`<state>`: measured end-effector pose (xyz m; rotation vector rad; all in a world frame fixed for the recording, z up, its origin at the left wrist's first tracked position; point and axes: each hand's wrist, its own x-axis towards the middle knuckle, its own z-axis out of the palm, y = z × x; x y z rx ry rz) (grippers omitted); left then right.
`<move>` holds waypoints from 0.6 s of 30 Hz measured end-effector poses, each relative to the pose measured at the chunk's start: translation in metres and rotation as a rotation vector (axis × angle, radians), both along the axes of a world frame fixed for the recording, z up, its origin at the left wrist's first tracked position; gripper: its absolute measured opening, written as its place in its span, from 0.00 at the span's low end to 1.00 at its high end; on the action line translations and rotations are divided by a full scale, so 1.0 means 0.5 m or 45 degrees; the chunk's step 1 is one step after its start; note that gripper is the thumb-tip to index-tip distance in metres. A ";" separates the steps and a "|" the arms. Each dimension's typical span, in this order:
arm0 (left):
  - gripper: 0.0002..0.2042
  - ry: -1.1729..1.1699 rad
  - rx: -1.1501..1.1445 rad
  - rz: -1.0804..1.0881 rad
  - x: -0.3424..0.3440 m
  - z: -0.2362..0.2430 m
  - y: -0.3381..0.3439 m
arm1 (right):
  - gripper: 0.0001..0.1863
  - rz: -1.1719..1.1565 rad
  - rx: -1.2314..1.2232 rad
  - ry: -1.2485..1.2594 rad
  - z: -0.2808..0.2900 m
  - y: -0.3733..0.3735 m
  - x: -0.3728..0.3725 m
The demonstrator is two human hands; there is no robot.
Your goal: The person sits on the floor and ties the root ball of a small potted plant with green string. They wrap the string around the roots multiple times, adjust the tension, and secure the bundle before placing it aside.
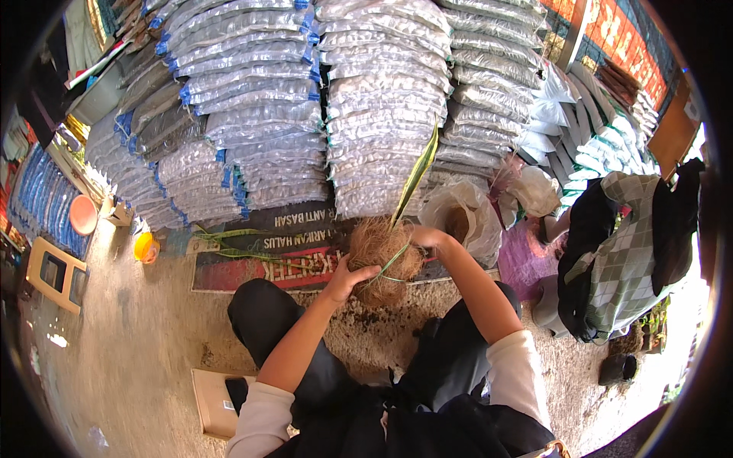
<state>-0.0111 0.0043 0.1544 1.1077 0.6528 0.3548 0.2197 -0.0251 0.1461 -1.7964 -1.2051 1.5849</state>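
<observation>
The round ball (379, 263) of brown fibre sits between the two hands, in front of the knees, over the near edge of the flat board (229, 276). One long leaf (416, 175) sticks up from it toward one o'clock. The wrapping looks mostly done: fibre is bunched all round the leaf's foot, and a thin green string (395, 260) goes across it. I can't see a knot, so the tying may be what is left.

The left hand (353, 278), at eight o'clock of the ball, is holding its side. The right hand (429, 237) is at two o'clock, touching it, but its fingertips are hidden, so I can't tell how tight its grip is.

The ball is hairy and scratchy-looking, with messy wisps. The leaf is stiff and pointy, green with yellow edges. Loose leaves (229, 233) lie at ten o'clock. A crinkly see-through bag (482, 229) with brown stuff inside stands at two o'clock. Shiny, puffy sacks (385, 114) are piled at twelve o'clock.
</observation>
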 end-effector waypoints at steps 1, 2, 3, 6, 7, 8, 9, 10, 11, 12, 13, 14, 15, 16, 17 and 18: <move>0.57 0.006 0.009 -0.005 0.009 0.008 -0.001 | 0.22 -0.116 0.080 0.022 -0.019 0.004 0.019; 0.56 0.121 -0.017 0.051 0.010 0.017 -0.014 | 0.21 -0.234 0.161 0.043 -0.037 0.009 0.042; 0.55 0.110 -0.016 0.025 0.008 0.029 -0.019 | 0.19 -0.339 0.248 0.068 -0.037 0.017 0.044; 0.54 0.093 0.002 -0.030 0.003 0.035 -0.022 | 0.18 -0.453 0.489 0.160 -0.005 0.022 0.001; 0.54 0.091 0.020 -0.049 0.003 0.028 -0.023 | 0.18 -0.487 0.571 0.122 0.023 0.015 -0.015; 0.54 0.089 0.038 -0.069 0.003 0.020 -0.024 | 0.21 -0.430 0.497 0.196 0.021 0.016 -0.002; 0.51 0.049 0.040 -0.104 0.003 0.004 -0.024 | 0.20 -0.448 0.492 0.260 0.023 0.015 -0.001; 0.49 0.009 0.041 -0.138 0.004 -0.010 -0.024 | 0.20 -0.465 0.487 0.324 0.024 0.014 0.000; 0.46 -0.031 0.043 -0.170 0.004 -0.023 -0.023 | 0.19 -0.481 0.482 0.388 0.025 0.014 0.001; 0.43 -0.080 0.058 -0.208 0.005 -0.020 -0.027 | 0.15 -0.432 0.484 0.565 0.028 0.009 0.003; 0.40 -0.129 0.072 -0.244 0.006 -0.012 -0.034 | 0.13 -0.444 0.469 0.618 0.031 0.006 0.002; 0.37 -0.179 0.087 -0.279 0.007 -0.009 -0.039 | 0.12 -0.455 0.453 0.671 0.033 0.003 0.000; 0.35 -0.205 0.104 -0.285 0.007 -0.014 -0.042 | 0.11 -0.463 0.435 0.725 0.040 0.000 -0.007; 0.34 -0.232 0.120 -0.290 0.006 -0.020 -0.044 | 0.10 -0.455 0.448 0.778 0.043 0.000 -0.009; 0.32 -0.258 0.137 -0.295 0.004 -0.025 -0.047 | 0.10 -0.470 0.478 0.799 0.043 0.000 -0.012; 0.32 -0.251 0.140 -0.288 0.006 -0.018 -0.053 | 0.10 -0.488 0.510 0.816 0.044 -0.001 -0.012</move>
